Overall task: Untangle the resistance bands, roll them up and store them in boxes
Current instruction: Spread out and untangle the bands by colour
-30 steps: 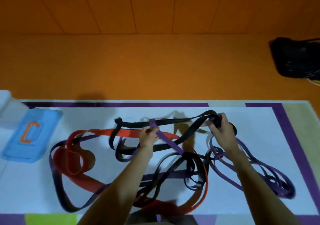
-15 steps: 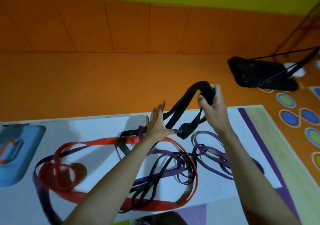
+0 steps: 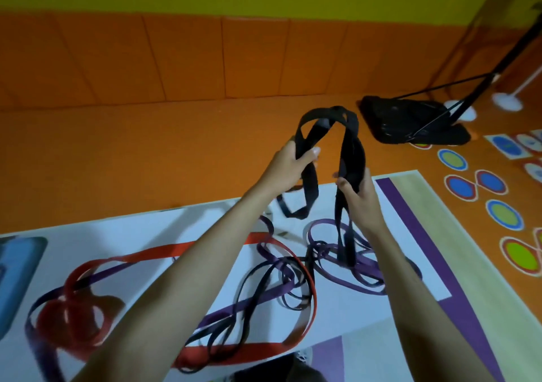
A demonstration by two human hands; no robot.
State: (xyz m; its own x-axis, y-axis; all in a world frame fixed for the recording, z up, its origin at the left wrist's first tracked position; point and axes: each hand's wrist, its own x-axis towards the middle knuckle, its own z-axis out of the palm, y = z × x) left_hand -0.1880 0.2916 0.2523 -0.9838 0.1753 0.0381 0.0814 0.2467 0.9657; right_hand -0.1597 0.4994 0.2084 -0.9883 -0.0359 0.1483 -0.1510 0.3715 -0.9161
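Observation:
A wide black resistance band [image 3: 328, 119] arches in the air between my hands. My left hand [image 3: 289, 164] grips its left strands, and my right hand [image 3: 356, 193] grips the right strands. Its loose loops hang down to the white mat [image 3: 176, 229]. On the mat lie a wide red band [image 3: 176, 249], thin purple bands [image 3: 337, 264] and thin black bands [image 3: 264, 287], looped over one another. A blue box [image 3: 14, 279] shows at the left edge, cut off by the frame.
The white mat has a purple border [image 3: 425, 235] and lies on an orange floor. A black weighted stand base [image 3: 410, 123] with poles sits at the far right. Coloured oval floor markers [image 3: 475, 188] lie to the right. Orange padded wall panels stand behind.
Both hands lifted the black band higher off the mat. My left hand, spread open half a second ago, now grips the band's left strands. The view tilted up and to the right.

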